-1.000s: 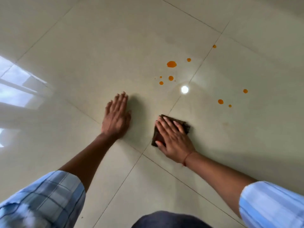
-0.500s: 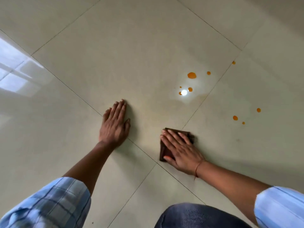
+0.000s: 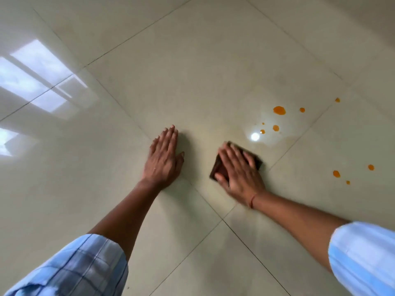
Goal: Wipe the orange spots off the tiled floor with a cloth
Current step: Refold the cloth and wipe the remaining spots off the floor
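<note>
On my feed I see the right hand (image 3: 239, 174) flat, fingers straight, pressing the brown cloth (image 3: 215, 170) onto the tiled floor (image 3: 192, 71). The left hand (image 3: 163, 159) is spread flat on bare tile just beside it. Orange spots (image 3: 279, 110) sit just past the cloth, with 3 more further right.

— What's on the left arm?
— The left sleeve (image 3: 70, 268), down at seven o'clock: pale blue, checked with darker blue and grey lines. It ends well up the arm, and the forearm below is bare.
— And the other side?
— The right sleeve (image 3: 363, 259), at four o'clock: pale blue and white with faint stripes, blurred, and a rounded hem.
— Anything on the wrists?
— A thin reddish thread (image 3: 253, 200) round the right wrist, toward five o'clock from centre. The left hand (image 3: 163, 162) and right hand (image 3: 241, 171) are bare.
</note>
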`<state>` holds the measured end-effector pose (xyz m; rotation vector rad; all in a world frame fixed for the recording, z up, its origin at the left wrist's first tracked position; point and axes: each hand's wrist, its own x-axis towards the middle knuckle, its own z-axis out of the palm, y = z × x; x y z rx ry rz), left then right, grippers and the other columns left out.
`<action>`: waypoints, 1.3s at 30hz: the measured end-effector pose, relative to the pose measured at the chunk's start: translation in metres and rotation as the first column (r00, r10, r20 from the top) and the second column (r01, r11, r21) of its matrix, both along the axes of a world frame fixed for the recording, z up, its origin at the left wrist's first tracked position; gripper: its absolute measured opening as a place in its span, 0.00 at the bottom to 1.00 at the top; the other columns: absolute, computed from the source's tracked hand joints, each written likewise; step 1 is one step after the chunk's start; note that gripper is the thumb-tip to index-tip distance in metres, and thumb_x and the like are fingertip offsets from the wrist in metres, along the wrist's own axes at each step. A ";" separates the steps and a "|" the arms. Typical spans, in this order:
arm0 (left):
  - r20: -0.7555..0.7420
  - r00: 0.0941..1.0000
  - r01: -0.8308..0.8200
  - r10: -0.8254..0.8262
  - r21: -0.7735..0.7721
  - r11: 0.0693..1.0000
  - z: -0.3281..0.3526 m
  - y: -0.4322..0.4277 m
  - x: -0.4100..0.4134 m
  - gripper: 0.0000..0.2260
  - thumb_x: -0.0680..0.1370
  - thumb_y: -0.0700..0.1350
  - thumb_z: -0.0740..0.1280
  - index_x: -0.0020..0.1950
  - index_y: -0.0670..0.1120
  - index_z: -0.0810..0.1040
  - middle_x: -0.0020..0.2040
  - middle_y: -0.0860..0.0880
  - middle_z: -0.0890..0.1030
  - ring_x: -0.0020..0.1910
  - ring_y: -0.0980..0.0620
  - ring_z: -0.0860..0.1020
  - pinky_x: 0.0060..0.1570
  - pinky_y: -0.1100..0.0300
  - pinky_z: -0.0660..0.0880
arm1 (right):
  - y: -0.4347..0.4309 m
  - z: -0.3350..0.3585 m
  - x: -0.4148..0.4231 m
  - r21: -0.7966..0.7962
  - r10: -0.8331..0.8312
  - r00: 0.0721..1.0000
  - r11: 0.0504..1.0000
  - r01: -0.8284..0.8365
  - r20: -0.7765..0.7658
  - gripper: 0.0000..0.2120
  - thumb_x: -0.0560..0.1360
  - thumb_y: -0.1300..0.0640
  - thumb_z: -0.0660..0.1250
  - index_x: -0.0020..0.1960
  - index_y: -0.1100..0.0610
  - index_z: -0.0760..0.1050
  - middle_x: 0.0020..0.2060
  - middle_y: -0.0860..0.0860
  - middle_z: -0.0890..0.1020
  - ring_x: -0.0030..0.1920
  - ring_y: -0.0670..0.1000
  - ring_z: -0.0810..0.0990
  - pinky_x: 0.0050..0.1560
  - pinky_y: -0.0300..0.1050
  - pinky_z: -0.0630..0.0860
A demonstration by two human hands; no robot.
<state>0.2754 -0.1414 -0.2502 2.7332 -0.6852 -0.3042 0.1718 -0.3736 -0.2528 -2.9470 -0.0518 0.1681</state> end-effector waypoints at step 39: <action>0.096 0.964 -0.252 0.247 0.052 0.966 -0.013 0.062 0.027 0.29 0.80 0.54 0.47 0.78 0.40 0.56 0.78 0.44 0.56 0.77 0.46 0.53 0.74 0.51 0.51 | 0.043 -0.006 0.091 0.006 -0.003 1.000 1.000 0.003 0.014 0.35 0.77 0.38 0.48 0.77 0.59 0.61 0.77 0.56 0.62 0.77 0.55 0.59 0.73 0.57 0.56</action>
